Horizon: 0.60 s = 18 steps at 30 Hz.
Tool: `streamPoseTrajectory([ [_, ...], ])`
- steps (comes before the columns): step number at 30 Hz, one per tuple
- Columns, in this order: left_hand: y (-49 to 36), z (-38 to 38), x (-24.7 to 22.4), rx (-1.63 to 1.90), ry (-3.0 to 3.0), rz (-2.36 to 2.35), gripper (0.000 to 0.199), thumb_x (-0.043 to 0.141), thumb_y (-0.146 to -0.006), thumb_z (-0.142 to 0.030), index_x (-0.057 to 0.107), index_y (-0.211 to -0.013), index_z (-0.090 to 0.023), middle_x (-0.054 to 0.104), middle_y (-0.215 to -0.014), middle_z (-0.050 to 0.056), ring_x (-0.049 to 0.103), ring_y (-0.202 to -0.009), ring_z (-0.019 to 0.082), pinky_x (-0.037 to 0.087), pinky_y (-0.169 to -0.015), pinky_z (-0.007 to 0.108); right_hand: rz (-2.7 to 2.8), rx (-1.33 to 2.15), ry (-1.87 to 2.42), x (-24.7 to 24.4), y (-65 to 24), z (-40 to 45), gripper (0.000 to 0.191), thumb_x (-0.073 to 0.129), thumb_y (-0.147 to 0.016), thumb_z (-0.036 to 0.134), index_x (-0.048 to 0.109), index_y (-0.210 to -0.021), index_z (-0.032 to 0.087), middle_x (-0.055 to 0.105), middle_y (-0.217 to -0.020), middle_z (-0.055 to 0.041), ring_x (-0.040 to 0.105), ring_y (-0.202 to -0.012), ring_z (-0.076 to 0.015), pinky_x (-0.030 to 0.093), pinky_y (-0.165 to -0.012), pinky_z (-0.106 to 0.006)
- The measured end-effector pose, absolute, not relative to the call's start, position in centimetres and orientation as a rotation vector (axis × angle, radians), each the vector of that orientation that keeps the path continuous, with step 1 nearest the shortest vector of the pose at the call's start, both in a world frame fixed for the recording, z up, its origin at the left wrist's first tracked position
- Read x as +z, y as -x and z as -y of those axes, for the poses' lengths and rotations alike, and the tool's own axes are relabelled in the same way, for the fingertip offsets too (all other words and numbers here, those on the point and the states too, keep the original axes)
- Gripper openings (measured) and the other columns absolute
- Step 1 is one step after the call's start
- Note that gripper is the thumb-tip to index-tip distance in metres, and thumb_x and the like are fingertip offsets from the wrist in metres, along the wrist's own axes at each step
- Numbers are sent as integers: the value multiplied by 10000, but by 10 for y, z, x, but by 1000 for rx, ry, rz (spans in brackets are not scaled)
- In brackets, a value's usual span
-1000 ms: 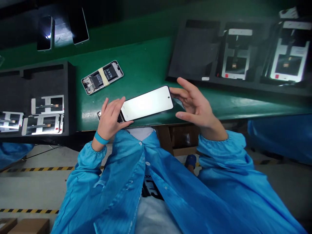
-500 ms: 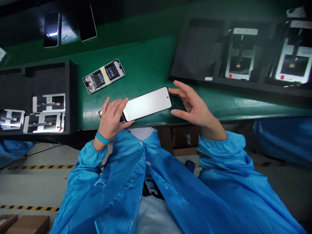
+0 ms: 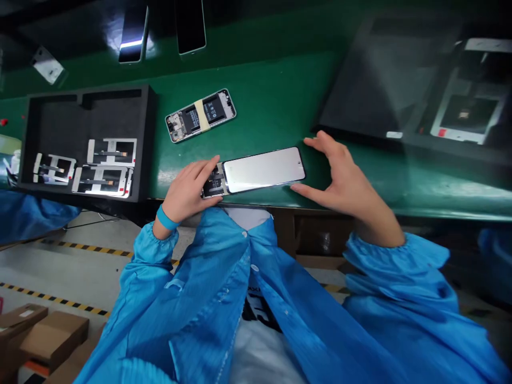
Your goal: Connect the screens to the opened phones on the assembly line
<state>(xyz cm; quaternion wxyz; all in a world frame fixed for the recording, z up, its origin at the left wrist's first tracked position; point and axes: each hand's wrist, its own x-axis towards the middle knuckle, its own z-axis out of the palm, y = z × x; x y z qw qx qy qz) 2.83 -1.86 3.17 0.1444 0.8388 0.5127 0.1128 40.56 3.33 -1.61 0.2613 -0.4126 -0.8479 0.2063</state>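
Observation:
A phone screen (image 3: pixel 264 169) with a bright, pale face lies near the table's front edge, over part of an opened phone body (image 3: pixel 215 182). My left hand (image 3: pixel 187 188) grips the left end of that body, thumb on the near side and fingers on the far side. Beyond the screen's right end, my right hand (image 3: pixel 340 173) is spread, with its thumb close to the lower right corner and nothing between its fingers. Farther back, another opened phone (image 3: pixel 201 115) with a yellowish band around it lies tilted on the green table.
On the left, a black foam tray (image 3: pixel 148 144) holds several screen parts. Another dark tray (image 3: pixel 360 90) with screen parts stands at the right. Two dark phones (image 3: pixel 134 34) lie at the back. Cardboard boxes (image 3: pixel 55 340) are on the floor at lower left.
The view has shifted, so the table items appear farther right. The screen now sits farther right of my left hand, uncovering more of the phone body. My right hand has opened wider.

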Motion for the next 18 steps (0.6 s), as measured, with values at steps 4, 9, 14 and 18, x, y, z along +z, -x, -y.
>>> streamPoseTrajectory([
  [4,-24,19,33,323,-2410,-1479,852,789,-897,-319,414,-1655,-210,637,-1509,171,620,-1385,366,543,-1158,497,2457,477,1001,-9,-407,-47,1018,658,-968,713,153,-1776,356,447,-1687,-187,442,-1555,-461,420,-1251,-709],
  [9,-21,14,25,360,-2425,-1407,830,818,-881,-313,458,-1620,-195,649,-1499,177,617,-1380,377,538,-1172,516,2632,501,826,5,-406,-76,1009,574,-978,777,181,-1775,299,484,-1643,-207,492,-1502,-448,475,-1221,-652],
  [14,-11,12,11,449,-2375,-1330,1020,817,-922,-463,240,-1727,-215,623,-1528,204,611,-1390,392,539,-1165,552,2744,518,670,9,-389,-91,990,547,-1003,751,172,-1773,255,471,-1658,-209,452,-1531,-461,443,-1238,-666],
  [18,-3,11,9,475,-2362,-1228,1080,771,-932,-624,169,-1747,-250,469,-1673,223,496,-1532,411,461,-1262,589,2799,660,660,7,-371,-96,1042,618,-949,759,221,-1769,255,454,-1688,-176,416,-1553,-491,392,-1258,-712],
])
